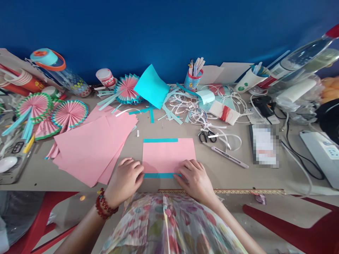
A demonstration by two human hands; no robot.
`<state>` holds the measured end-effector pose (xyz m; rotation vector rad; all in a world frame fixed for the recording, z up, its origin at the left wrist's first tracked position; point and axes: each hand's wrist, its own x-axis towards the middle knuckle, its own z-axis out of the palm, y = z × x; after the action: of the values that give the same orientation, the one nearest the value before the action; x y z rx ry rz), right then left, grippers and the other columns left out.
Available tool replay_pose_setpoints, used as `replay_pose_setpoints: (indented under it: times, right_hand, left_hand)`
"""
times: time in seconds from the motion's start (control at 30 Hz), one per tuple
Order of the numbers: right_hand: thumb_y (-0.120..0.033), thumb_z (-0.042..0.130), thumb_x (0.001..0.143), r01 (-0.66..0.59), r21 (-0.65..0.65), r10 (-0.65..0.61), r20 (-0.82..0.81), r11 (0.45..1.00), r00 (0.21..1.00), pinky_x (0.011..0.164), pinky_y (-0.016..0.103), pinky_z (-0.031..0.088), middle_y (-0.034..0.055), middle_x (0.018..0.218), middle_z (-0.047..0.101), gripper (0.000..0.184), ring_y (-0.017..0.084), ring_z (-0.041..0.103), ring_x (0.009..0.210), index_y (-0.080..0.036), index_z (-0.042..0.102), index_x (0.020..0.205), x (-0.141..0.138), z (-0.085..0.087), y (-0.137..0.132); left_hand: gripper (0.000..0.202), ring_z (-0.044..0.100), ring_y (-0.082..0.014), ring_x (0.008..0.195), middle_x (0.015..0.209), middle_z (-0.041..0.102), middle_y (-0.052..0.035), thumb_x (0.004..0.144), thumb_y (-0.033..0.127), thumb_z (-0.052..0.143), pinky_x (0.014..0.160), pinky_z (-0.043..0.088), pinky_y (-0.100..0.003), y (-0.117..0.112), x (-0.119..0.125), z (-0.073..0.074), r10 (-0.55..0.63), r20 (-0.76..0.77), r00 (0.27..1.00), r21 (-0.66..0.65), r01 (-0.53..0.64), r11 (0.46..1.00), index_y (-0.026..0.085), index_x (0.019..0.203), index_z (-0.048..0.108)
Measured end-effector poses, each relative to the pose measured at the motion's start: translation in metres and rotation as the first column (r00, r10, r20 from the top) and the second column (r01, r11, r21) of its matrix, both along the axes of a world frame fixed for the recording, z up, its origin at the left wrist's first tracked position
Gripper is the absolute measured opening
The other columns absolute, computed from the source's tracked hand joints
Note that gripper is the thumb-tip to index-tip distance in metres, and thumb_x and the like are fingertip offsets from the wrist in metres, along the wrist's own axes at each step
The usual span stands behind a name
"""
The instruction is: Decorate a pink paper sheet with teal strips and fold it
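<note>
A pink paper sheet (168,154) with teal strips along its far and near edges lies flat on the table in front of me. My left hand (126,180) rests on its near left corner, fingers curled and pressed on the paper's edge. On the near right part sits my right hand (194,178), its fingers pinching down on the near teal strip (159,175). A red bead bracelet (104,206) circles my left wrist.
A stack of pink sheets (92,148) lies to the left, with finished paper fans (69,113) beyond it. Scissors (207,136), a craft knife (229,157) and paper scraps lie right of centre. A teal sheet (152,86), pen cup (192,80), cables and power strip (321,155) fill the back and right.
</note>
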<state>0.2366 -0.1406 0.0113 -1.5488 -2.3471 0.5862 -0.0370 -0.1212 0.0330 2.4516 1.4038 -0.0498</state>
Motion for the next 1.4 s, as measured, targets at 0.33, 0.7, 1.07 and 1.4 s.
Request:
replay_pose_setpoints:
  times: [0.33,0.7,1.07,1.4]
  right_hand:
    - [-0.031,0.058,0.092,-0.002,0.026,0.001,0.049,1.000,0.999,0.077,0.033,0.033,0.0045,0.091,0.060,0.013,0.020,0.048,0.085,-0.021,0.064,0.086,0.000,-0.002,-0.002]
    - [-0.030,0.058,0.091,0.003,0.033,-0.005,0.045,0.999,0.999,0.076,0.032,0.033,0.0042,0.091,0.060,0.013,0.020,0.048,0.084,-0.020,0.063,0.085,-0.002,0.001,-0.001]
    - [-0.032,0.061,0.088,0.024,0.059,-0.034,0.167,0.998,0.985,0.076,0.034,0.032,0.0051,0.090,0.061,0.016,0.021,0.049,0.084,-0.020,0.062,0.079,-0.006,0.003,-0.001]
    - [-0.036,0.059,0.092,0.081,0.033,-0.085,0.127,0.996,0.988,0.078,0.034,0.033,0.0041,0.088,0.061,0.020,0.020,0.052,0.082,-0.019,0.060,0.082,0.008,0.006,-0.002]
  left_hand:
    - [0.017,0.054,-0.0174,0.075,0.073,0.057,0.0005,0.086,0.012,0.051,0.091,0.040,-0.037,-0.001,0.001,0.002,0.016,-0.007,1.000,0.019,-0.016,1.000,0.020,0.071,0.051]
    - [0.017,0.054,-0.0172,0.076,0.074,0.056,0.0007,0.087,0.013,0.050,0.092,0.038,-0.037,-0.001,0.002,0.002,0.020,-0.018,1.000,0.013,-0.020,1.000,0.020,0.072,0.051]
    - [0.017,0.055,-0.0205,0.077,0.072,0.058,-0.0003,0.085,0.019,0.054,0.083,0.037,-0.038,-0.004,0.004,0.002,0.058,-0.068,0.996,0.050,-0.055,0.997,0.020,0.068,0.052]
    - [0.021,0.053,-0.0177,0.069,0.069,0.056,0.0020,0.088,0.028,0.058,0.075,0.034,-0.036,-0.011,-0.010,-0.004,0.160,-0.004,0.987,0.062,-0.159,0.985,0.020,0.072,0.048]
